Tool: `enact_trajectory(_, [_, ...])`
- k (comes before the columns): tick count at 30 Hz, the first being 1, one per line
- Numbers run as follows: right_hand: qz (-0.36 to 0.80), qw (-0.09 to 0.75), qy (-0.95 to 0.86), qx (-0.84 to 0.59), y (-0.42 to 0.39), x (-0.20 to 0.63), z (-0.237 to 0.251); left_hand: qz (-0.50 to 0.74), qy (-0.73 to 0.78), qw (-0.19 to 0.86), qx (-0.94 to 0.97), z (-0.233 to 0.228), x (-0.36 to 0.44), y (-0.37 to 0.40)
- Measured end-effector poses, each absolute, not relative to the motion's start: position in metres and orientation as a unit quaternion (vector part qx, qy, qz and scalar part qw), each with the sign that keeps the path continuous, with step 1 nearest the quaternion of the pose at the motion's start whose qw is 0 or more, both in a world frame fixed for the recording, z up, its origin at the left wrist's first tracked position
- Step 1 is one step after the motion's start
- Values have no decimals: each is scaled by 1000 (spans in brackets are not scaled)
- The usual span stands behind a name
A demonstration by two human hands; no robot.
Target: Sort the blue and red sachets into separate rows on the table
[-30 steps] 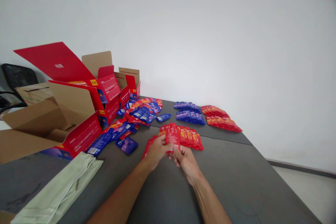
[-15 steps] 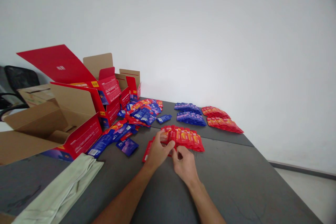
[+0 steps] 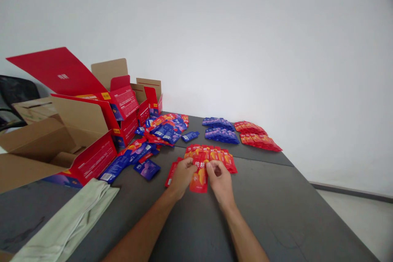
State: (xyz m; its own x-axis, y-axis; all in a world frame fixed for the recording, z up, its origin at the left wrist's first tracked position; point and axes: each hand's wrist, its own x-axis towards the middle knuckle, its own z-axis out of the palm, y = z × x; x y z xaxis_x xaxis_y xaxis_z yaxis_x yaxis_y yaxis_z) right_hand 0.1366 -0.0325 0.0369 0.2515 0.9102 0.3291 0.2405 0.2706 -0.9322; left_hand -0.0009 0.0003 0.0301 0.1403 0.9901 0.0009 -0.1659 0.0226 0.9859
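Between my two hands is a red pouch [image 3: 199,178] with an orange fruit picture, its printed front facing me. My left hand [image 3: 183,175] pinches its left edge, and my right hand [image 3: 219,178] pinches the right edge. Just behind it, a row of overlapping red pouches [image 3: 225,158] lies on the dark table [image 3: 245,221]. Another red pouch [image 3: 171,172] rests to the left, partly covered by my left hand. A blue pouch [image 3: 147,169] lies farther left, on its own.
Mixed red and blue pouches [image 3: 167,131] are heaped at the back left. Open red cartons [image 3: 95,157] line the left side, near a folded pale green cloth [image 3: 70,221]. Toward the wall are stacked blue pouches [image 3: 221,135] and stacked red pouches [image 3: 260,141].
The pouch in my hands has turned from edge-on to showing its printed front. My hands have spread apart to its two sides. The view has shifted slightly.
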Motion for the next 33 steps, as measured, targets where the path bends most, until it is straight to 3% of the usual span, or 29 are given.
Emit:
enact_trajectory(6, [400,586,-502,-494,-33,136,32,475,387,608,505,33,0,-5])
enact_trajectory(13, [409,573,-505,-499,-35,129,28,451,431,481,616,28,-5,4])
enact_trajectory(20, [491,575,-450,-474,-34,127,22,459,467,405,638,23,-2,4])
enact_trajectory(30, [528,405,-577,-473,-39,135,23,544,500,500,451,24,-19,20])
enact_trajectory(33, [526,421,-557,-486,-37,137,19,547,474,544,425,23,-20,21])
